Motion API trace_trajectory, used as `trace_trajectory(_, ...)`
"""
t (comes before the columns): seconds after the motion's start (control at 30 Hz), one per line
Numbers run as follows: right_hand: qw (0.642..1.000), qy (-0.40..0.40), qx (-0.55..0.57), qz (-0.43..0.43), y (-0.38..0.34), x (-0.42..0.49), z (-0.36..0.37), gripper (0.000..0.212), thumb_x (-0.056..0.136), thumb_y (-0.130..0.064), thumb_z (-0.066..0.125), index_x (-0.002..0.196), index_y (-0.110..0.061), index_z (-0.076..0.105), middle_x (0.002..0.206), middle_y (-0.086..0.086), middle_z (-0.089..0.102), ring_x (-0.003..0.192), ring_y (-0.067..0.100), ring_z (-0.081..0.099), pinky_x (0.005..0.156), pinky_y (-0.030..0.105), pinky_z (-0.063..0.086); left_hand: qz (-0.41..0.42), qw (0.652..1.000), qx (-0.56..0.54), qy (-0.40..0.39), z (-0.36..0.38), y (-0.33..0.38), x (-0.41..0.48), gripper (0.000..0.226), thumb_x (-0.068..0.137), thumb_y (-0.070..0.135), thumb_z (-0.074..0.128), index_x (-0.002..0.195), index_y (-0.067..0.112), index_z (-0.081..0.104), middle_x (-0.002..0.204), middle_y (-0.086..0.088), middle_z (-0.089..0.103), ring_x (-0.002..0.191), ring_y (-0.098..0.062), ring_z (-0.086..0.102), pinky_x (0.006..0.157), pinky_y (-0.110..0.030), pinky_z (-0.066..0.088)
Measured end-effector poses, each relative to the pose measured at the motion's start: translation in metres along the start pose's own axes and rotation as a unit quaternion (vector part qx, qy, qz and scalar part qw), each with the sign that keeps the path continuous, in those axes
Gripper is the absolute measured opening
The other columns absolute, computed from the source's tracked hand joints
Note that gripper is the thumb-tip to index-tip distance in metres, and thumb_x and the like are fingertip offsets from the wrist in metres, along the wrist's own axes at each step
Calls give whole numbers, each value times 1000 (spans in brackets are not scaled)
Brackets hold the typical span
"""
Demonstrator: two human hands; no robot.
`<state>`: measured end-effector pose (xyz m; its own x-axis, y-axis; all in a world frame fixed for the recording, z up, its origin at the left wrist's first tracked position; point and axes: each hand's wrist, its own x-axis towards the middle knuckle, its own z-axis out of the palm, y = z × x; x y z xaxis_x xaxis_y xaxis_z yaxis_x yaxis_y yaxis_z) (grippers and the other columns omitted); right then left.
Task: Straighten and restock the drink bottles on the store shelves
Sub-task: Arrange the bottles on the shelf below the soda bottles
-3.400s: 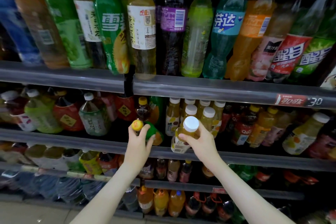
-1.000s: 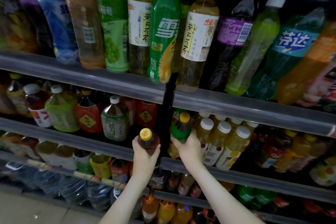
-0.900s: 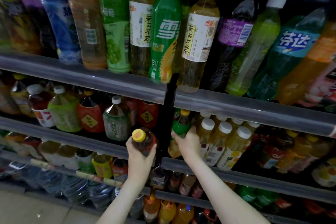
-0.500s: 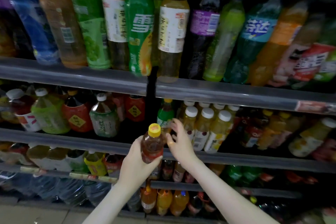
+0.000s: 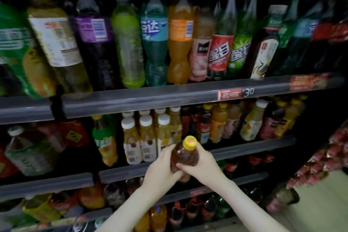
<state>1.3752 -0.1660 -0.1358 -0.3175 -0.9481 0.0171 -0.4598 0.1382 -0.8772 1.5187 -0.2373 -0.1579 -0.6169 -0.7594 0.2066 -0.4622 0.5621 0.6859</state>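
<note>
A small brown tea bottle with a yellow cap (image 5: 185, 153) is in front of the middle shelf, held between both hands. My left hand (image 5: 162, 170) grips its left side and base. My right hand (image 5: 203, 164) wraps its right side and lower body. Behind it stand pale juice bottles with white caps (image 5: 146, 138) on the middle shelf (image 5: 250, 146). A small green bottle with a yellow cap (image 5: 104, 141) stands left of them, next to a dark gap.
Large soda and tea bottles (image 5: 154, 43) fill the top shelf (image 5: 150, 98), several leaning. A red price tag (image 5: 235, 93) is on its rail. Mixed small bottles (image 5: 218, 124) fill the middle shelf's right side. Lower shelves hold more bottles. Red packets (image 5: 323, 164) are on the right.
My right hand has left the green bottle on the shelf and closed on the brown bottle beside my left hand. The view has swung to the right along the shelves.
</note>
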Motion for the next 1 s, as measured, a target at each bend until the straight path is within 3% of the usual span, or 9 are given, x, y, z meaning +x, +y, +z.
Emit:
trace_trajectory(0.1,998,63,23,18,29,11,-32,55,72,-29,82,118,-35,53,107,-16,65,101,2,61,80,12,45,86,994,72,-5,31,13,30,72,87,41,62,147,28,25,149,8,32,135,-9,35,107,-24,34)
trace_trajectory(0.17,995,94,26,32,45,23,-49,61,73,-26,82,126,-24,52,112,-9,65,104,6,60,82,13,42,112,973,192,52,47,9,47,77,82,35,71,146,17,32,149,-7,35,137,-26,34,113,-36,23)
trace_trajectory(0.27,993,114,23,36,60,44,-64,61,76,-26,80,129,-21,49,110,-8,61,107,9,57,87,18,41,40,940,308,141,56,1,65,88,58,20,86,135,14,44,140,-27,40,131,-43,33,107,-58,19)
trace_trajectory(0.4,990,132,47,28,69,73,-61,62,78,-25,78,131,-16,47,119,0,62,112,16,58,92,24,43,-15,894,393,214,51,-19,72,93,50,0,82,132,16,42,145,-28,33,131,-45,28,102,-68,25)
trace_trajectory(0.57,993,108,42,12,75,107,-39,61,78,-29,78,129,-15,48,122,3,62,115,21,58,93,30,48,-9,874,424,237,52,-30,78,94,51,0,80,134,15,40,148,-25,24,131,-44,30,101,-62,33)
trace_trajectory(0.8,978,141,-155,-23,71,129,-21,76,82,-39,71,139,-9,30,129,14,52,117,30,52,89,36,50,-3,861,453,230,48,-40,80,92,56,2,79,138,16,40,148,-26,25,132,-44,31,104,-59,33)
trace_trajectory(0.9,922,187,-312,-130,73,125,-17,97,64,-28,85,141,-14,28,132,18,50,112,36,53,87,46,48,10,849,481,218,46,-48,80,101,55,10,86,142,16,36,151,-26,21,136,-45,27,109,-57,23)
trace_trajectory(1.0,880,197,-396,-174,79,125,-18,114,44,-25,92,143,-17,35,137,19,49,117,37,53,91,51,46,15,844,491,214,46,-51,82,107,50,13,89,143,17,35,153,-24,15,138,-45,20,113,-56,13)
